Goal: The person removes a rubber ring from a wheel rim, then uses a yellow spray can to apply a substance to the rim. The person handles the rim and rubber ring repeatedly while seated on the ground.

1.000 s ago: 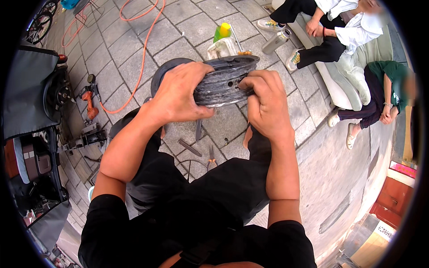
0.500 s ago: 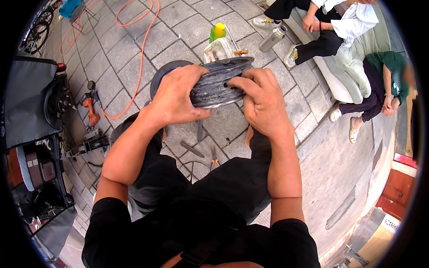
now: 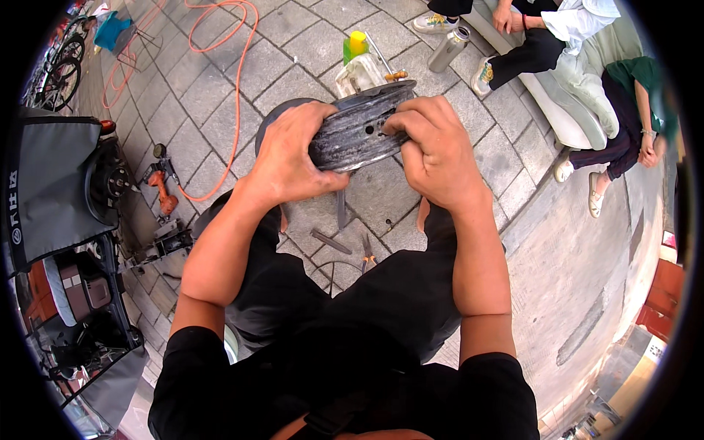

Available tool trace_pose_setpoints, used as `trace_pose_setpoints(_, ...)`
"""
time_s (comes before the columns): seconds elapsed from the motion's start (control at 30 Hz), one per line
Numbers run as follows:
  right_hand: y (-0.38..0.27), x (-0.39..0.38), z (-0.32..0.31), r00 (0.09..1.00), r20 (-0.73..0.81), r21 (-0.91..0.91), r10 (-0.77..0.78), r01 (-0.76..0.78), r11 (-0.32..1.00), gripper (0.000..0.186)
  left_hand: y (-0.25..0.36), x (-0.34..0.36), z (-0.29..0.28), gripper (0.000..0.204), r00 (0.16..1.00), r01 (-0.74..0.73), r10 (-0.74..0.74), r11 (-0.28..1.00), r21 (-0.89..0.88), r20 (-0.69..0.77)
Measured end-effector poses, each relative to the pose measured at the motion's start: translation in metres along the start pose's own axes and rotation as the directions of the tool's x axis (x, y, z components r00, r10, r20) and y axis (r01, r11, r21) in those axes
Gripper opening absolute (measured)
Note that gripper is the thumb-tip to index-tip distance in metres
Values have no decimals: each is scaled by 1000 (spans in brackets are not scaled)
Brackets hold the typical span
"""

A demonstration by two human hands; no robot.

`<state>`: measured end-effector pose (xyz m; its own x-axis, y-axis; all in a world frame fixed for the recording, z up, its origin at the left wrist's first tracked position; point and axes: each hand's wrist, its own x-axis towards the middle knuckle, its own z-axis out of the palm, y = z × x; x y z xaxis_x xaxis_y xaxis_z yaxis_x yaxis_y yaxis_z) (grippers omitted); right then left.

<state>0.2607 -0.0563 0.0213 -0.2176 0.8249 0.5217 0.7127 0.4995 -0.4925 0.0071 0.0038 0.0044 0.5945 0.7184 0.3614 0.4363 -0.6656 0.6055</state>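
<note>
L hand (image 3: 293,154) is gripping wheel rim (image 3: 341,143); R hand (image 3: 441,155) is backing fingertips off its hole (image 3: 369,130), baring it for access; can't tell if pinching anything.

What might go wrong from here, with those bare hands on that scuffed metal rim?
The scuffed rim might slip from the left hand, perhaps dropping near the pliers on the paving. The right hand, its fingers close to a small hole, could get scraped.
</note>
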Motion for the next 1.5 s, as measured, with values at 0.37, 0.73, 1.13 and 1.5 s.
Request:
trace_pose_setpoints(0.37, 8, -19, -23, 886, 331, -36, 323, -330, 943, 39, -10, -17, 14, 71, 964, -40, 45, 999, -26, 263)
trace_pose_setpoints(0.73, -15, -87, 24, 794, 530, -154, 297, -255, 955, 90, -21, -58, 34, 78, 850, 4, 27, 998, -57, 526)
trace_pose_setpoints(1.13, 11, -125, 78, 647, 645, -317, 407, -258, 913, 72, -14, -64, 47, 90, 829, -87, -37, 977, 195, 558)
trace_pose_setpoints(1.5, 68, -166, 130, 275, 594, -571, 756, -517, 637, 83, -9, -54, 41, 77, 615, -127, -86, 970, 207, 784)
